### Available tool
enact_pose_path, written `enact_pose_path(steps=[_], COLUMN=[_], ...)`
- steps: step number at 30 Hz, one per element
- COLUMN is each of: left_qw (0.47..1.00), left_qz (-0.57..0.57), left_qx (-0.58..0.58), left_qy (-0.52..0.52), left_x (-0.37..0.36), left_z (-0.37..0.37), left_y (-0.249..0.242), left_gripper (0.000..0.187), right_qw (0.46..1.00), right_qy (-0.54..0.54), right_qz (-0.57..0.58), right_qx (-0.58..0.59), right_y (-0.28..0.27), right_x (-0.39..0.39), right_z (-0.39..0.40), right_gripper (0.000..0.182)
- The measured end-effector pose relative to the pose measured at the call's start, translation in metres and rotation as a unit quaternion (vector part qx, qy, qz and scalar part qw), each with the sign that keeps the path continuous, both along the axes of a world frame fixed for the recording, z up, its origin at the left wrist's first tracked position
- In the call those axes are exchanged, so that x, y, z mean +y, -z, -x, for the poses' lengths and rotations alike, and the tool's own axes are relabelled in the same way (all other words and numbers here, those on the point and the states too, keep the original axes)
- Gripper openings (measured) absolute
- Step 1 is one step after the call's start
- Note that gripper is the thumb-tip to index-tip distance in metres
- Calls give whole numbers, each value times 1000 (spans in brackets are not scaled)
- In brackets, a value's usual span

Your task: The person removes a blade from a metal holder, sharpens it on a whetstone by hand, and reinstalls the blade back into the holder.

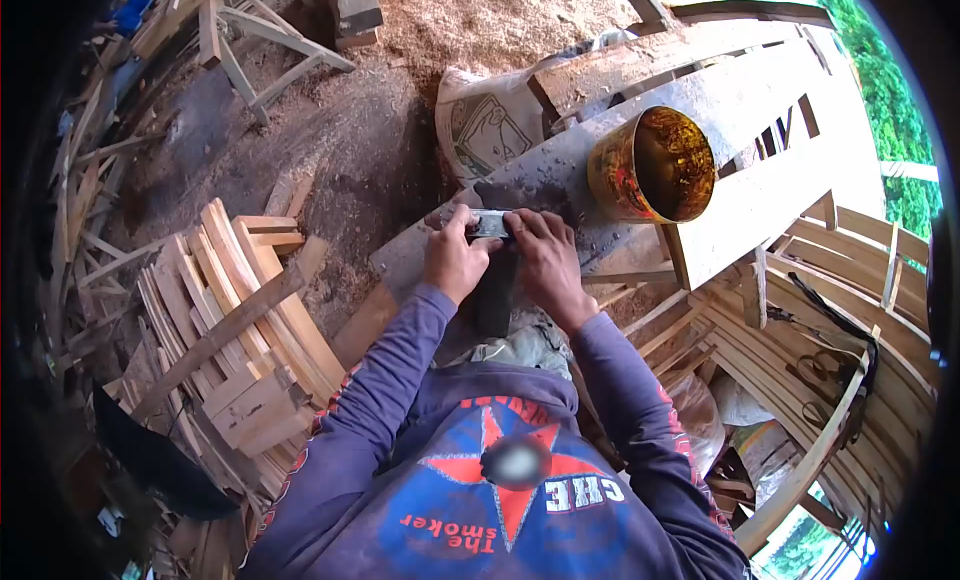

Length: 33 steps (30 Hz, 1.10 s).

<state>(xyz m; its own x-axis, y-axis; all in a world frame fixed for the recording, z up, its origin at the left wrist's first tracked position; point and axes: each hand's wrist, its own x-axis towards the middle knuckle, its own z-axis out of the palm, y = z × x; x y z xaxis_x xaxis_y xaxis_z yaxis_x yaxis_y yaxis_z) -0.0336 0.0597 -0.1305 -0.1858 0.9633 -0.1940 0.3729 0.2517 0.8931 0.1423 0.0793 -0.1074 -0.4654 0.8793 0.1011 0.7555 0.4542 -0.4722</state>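
Holding small, boxy, silver-grey piece [489, 223]; left grip [460, 255], right grip [546, 260] clamped at opposite ends.

The held piece [488, 224] is silver-grey; the bucket [612, 172], mottled yellow-red

"CHE" [585, 494] and, seemingly, "The smoker" [450, 536] on shirt [410, 505]

A woodworking shop, apparently partly open to the outdoors: sawdust and shavings [480, 30] cover the ground at upper centre, cut boards [300, 340] are stacked at left, wooden slats [862, 232] line the right, and green foliage [882, 75] shows at upper right.
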Motion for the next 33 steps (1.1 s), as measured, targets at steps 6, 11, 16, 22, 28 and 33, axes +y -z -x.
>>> enact_pose_path(steps=[6,11,16,22,28,33], left_qw=[1000,998,998,996,993,994], left_qz=[-27,4,19,-23,-14,9], left_qx=[-11,-17,-24,22,-18,-31], left_qy=[11,66,59,89,117,107], left_x=[-60,-27,-28,-70,-6,-36], left_z=[-8,1,-3,-3,1,-2], left_y=[1,-8,-13,5,-8,-2], left_gripper=[34,31,33,36,33,36], right_qw=[999,999,998,997,995,994], right_qy=[-10,19,26,52,69,84], right_qz=[23,19,35,32,33,39], right_qx=[-23,18,41,42,62,56], right_y=[13,3,6,18,15,13], right_x=[-54,-41,-45,-98,-71,-77], right_z=[-17,-11,-11,-19,-18,-15], right_gripper=[52,50,53,54,51,46])
